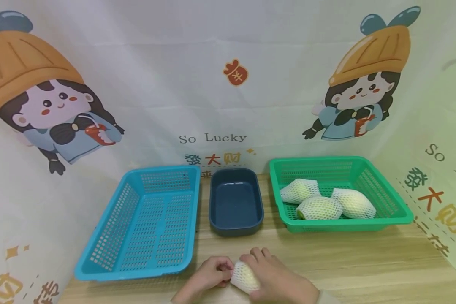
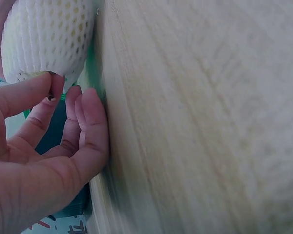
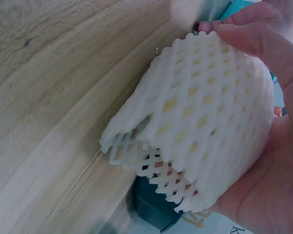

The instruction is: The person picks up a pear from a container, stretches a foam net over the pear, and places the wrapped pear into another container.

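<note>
A pale yellow fruit (image 1: 245, 278) in a white foam net lies low over the wooden table at the front. My right hand (image 1: 275, 274) grips it from the right, fingers over the top and thumb on the near side. On its left end, my left hand (image 1: 213, 272) pinches with thumb and forefinger. A small dark stem-like bit (image 2: 51, 97) shows at those fingertips in the left wrist view, while the other fingers curve loosely. The right wrist view has the foam net (image 3: 210, 112) close up, its loose open end hanging past the fruit.
A green basket (image 1: 387, 220) at the right holds 3 more netted fruits (image 1: 321, 208). The dark blue bin (image 1: 236, 231) stands in the middle, with a blue basket (image 1: 137, 275) left of it. A printed cloth (image 1: 213, 93) hangs behind.
</note>
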Demonstrator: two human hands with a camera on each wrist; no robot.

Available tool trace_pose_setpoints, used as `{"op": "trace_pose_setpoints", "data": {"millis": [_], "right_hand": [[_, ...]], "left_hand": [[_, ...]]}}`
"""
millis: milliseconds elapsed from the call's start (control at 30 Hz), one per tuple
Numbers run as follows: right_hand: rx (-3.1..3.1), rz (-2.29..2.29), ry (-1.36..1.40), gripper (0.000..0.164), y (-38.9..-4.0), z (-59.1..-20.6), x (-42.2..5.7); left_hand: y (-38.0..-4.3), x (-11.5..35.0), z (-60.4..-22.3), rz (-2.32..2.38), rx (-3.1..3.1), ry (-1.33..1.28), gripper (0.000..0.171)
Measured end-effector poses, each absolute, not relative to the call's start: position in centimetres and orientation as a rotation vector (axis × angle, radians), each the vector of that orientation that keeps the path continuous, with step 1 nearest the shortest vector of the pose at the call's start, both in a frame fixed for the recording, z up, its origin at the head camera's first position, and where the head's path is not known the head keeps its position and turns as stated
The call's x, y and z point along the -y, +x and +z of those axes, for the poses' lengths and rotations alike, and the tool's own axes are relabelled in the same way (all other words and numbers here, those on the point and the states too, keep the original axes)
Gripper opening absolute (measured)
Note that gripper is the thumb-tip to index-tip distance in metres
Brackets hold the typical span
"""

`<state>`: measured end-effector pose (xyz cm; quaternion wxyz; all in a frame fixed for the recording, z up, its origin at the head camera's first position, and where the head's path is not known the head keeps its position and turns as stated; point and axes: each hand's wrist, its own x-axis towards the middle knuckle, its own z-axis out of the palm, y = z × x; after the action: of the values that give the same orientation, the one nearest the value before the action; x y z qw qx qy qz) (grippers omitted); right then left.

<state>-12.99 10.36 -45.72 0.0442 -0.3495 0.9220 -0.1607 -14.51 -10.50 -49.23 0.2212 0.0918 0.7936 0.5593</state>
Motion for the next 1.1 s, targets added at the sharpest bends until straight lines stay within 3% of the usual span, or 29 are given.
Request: {"op": "trace_pose_setpoints", "data": {"millis": [300,567,1100], "right_hand": [[-2.852,-0.541,-1.112,0.066,-13.7,-44.6,-10.9],[-2.828,-0.657,-1.120,0.065,-13.9,-42.8,-12.2],[-2.936,-0.750,-1.150,0.070,-16.5,-38.6,-16.1]], "left_hand": [[-14.6,10.7,-49.0,1.619,-2.108,0.201,0.022],[-14.0,11.1,-48.1,1.572,-2.287,0.402,0.021],[-11.7,11.5,-44.1,0.739,-3.150,0.891,0.020]]}}
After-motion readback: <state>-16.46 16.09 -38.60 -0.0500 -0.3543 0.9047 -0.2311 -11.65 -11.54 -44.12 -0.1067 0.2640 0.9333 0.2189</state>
